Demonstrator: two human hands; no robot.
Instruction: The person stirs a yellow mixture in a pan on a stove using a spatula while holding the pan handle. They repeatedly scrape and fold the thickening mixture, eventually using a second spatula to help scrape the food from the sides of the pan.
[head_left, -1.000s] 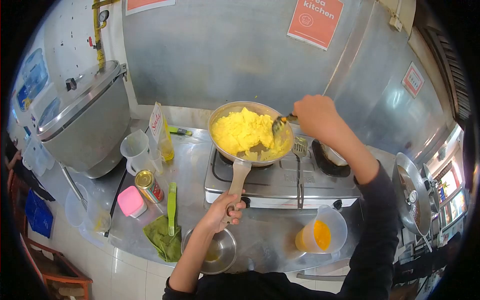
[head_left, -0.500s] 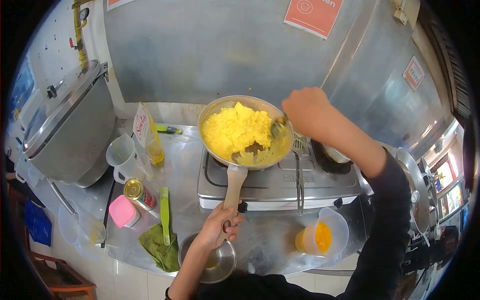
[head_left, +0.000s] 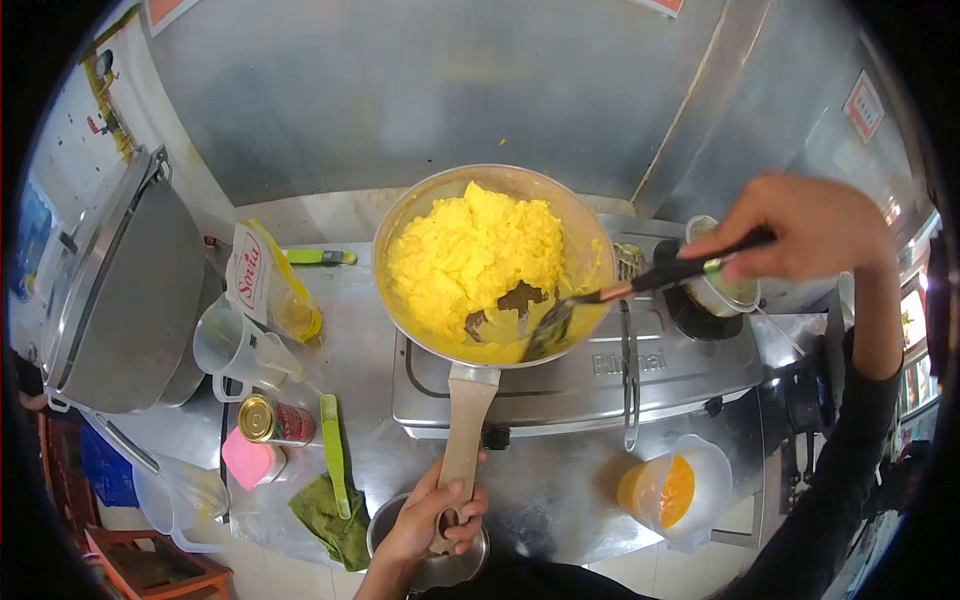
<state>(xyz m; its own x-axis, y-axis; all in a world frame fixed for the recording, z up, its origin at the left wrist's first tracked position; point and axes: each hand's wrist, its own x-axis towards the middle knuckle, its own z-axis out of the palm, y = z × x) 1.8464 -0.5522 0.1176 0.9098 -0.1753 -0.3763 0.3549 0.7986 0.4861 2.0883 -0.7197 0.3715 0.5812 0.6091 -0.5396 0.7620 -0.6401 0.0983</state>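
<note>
My left hand (head_left: pixel 438 515) is closed around the beige handle of a frying pan (head_left: pixel 385 270) over the left side of the stove. Scrambled eggs (head_left: pixel 470 250) are heaped in the pan, mostly at the left and back. With my right hand (head_left: pixel 800 228) I grip the black handle of a spatula (head_left: pixel 640 283). Its dark, egg-smeared head rests in the pan's front right part, where the bottom shows through. Below my left hand is a metal bowl (head_left: pixel 465 568), partly hidden by it.
On the stove (head_left: pixel 590 385) lie a long metal utensil (head_left: pixel 630 380) and, behind right, a small pot (head_left: pixel 725 290). A jug of orange liquid (head_left: pixel 695 490) stands front right. Leftward are an oil pouch (head_left: pixel 265 280), clear jug (head_left: pixel 235 340), can (head_left: pixel 275 420), green cloth (head_left: pixel 325 520) and large pot (head_left: pixel 135 300).
My right hand has moved right, away from the pan, and the spatula head has come toward the pan's front. The pan looks larger as the view shifted; my left hand keeps its grip.
</note>
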